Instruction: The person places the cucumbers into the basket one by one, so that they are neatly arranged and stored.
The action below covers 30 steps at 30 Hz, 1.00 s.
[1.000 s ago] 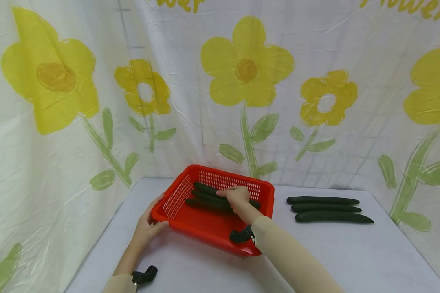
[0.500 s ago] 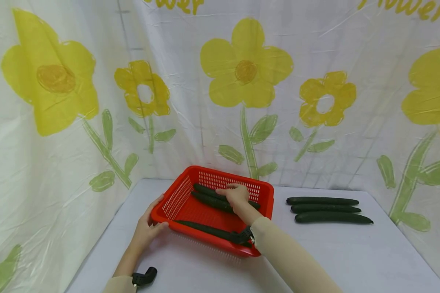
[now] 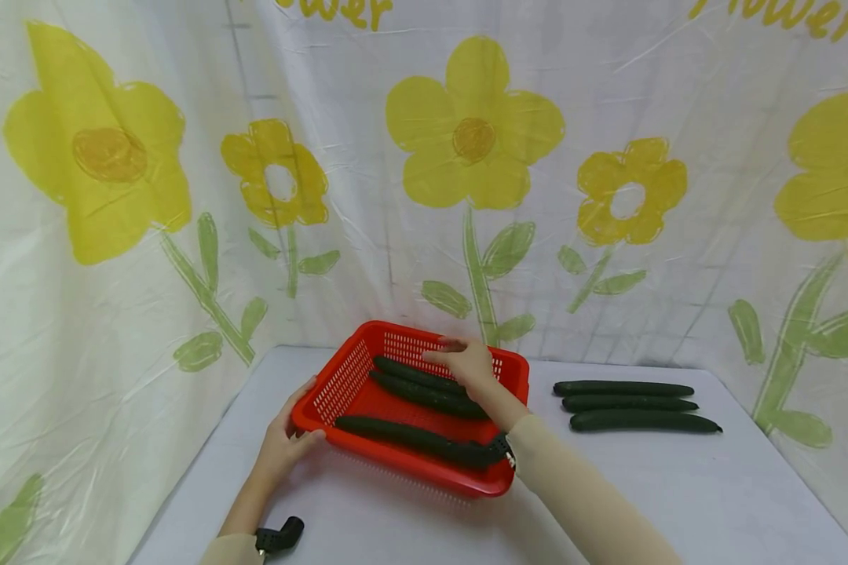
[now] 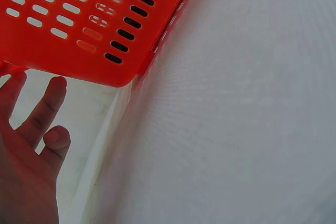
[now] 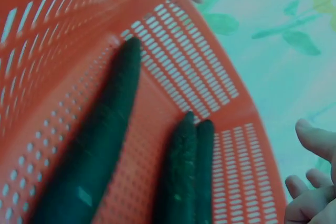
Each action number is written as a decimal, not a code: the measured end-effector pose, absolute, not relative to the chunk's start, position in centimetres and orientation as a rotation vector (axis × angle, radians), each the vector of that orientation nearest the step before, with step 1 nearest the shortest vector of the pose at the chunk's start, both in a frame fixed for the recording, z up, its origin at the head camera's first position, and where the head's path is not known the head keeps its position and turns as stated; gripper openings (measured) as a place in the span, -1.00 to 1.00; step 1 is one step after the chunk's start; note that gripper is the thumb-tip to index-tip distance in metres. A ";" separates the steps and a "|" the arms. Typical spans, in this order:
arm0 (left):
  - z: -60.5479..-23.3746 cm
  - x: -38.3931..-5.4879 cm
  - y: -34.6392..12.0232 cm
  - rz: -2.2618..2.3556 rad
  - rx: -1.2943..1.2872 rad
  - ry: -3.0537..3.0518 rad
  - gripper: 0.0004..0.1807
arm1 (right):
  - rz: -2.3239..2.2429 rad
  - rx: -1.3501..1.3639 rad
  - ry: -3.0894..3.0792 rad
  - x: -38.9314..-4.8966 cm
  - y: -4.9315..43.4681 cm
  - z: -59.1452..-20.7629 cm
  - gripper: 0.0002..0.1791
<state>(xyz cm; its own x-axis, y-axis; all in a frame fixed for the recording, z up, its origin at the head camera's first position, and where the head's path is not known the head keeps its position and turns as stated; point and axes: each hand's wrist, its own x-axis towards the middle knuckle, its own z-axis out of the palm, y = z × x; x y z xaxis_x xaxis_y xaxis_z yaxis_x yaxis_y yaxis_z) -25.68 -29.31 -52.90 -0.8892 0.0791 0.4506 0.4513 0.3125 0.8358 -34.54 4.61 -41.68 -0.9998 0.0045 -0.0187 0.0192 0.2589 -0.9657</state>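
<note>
A red plastic basket (image 3: 396,420) stands on the table, with my left hand (image 3: 283,443) gripping its left front corner, thumb on the front rim. In the left wrist view, the fingers of that hand (image 4: 37,129) reach up to the basket's edge. Inside, one long green cucumber (image 3: 403,434) lies along the front wall. Two more, the middle cucumber (image 3: 424,392) and the back cucumber (image 3: 410,372), lie side by side toward the back. My right hand (image 3: 472,367) is over the basket's back right part, fingers loosely spread and holding nothing. It hides the back cucumber's right end.
Three cucumbers (image 3: 632,402) lie in parallel on the white table (image 3: 643,486) to the right of the basket. Behind the table hangs a white curtain (image 3: 360,259) printed with yellow flowers.
One cucumber has come away from the others to the basket's front wall. My right hand has let go of the cucumbers and lifted slightly up and right. The left hand stays put.
</note>
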 end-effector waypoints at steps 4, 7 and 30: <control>-52.9 -25.7 -29.3 -1.599 -0.470 -2.259 -0.04 | -1.891 -0.114 2.519 -34.2 6.3 -41.2 -0.37; -52.9 -25.6 -29.3 -1.598 -0.461 -2.265 -0.05 | -1.867 -0.194 2.544 -33.8 7.6 -40.9 -0.38; -52.7 -25.4 -29.1 -1.611 -0.444 -2.267 -0.07 | -1.939 -0.304 2.612 -29.5 18.1 -42.9 -0.37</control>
